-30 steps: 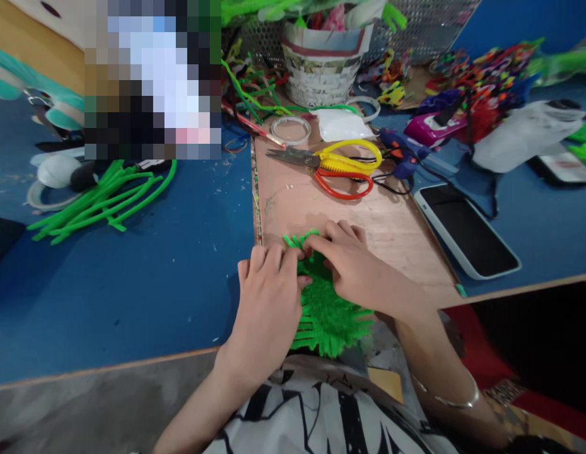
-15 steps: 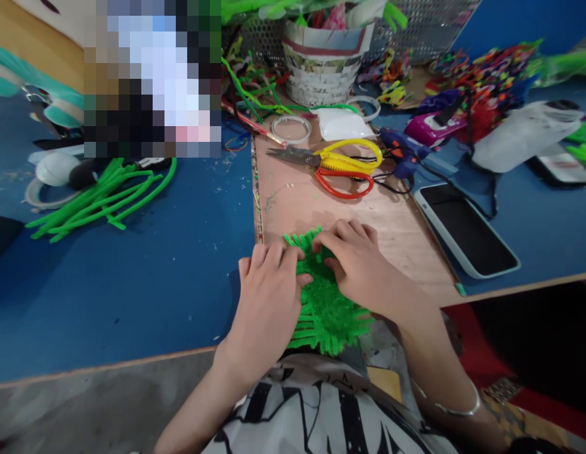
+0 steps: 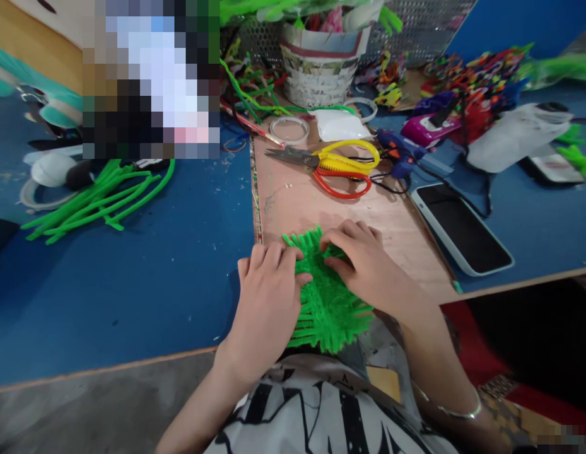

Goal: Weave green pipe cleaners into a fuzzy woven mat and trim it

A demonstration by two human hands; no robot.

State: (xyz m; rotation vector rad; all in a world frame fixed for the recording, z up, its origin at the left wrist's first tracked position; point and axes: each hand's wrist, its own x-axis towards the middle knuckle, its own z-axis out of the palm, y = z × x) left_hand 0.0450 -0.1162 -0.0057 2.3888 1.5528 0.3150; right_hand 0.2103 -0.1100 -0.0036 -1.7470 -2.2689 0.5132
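Note:
A bright green mat woven from fuzzy pipe cleaners (image 3: pixel 328 309) lies at the table's front edge, its near end overhanging towards my lap. Loose ends stick out around its borders. My left hand (image 3: pixel 271 293) grips the mat's left side, with curled fingers on top and the thumb lying on the weave. At the upper right of the mat, my right hand (image 3: pixel 363 268) has its index finger and thumb bent close together on the strands. Its other fingers are curled in, and their tips are hidden.
Beyond the mat lie scissors (image 3: pixel 321 161) with yellow and red handles, a tape roll (image 3: pixel 289 129) and a white packet (image 3: pixel 342 125). A phone (image 3: pixel 463 228) rests on the right, near a blue glue gun (image 3: pixel 402 151). Loose green pipe cleaners (image 3: pixel 98 198) lie on the left.
My right hand has shifted slightly to the right over the mat, its index finger and thumb moving a little. The left hand keeps its place. The view has turned slightly.

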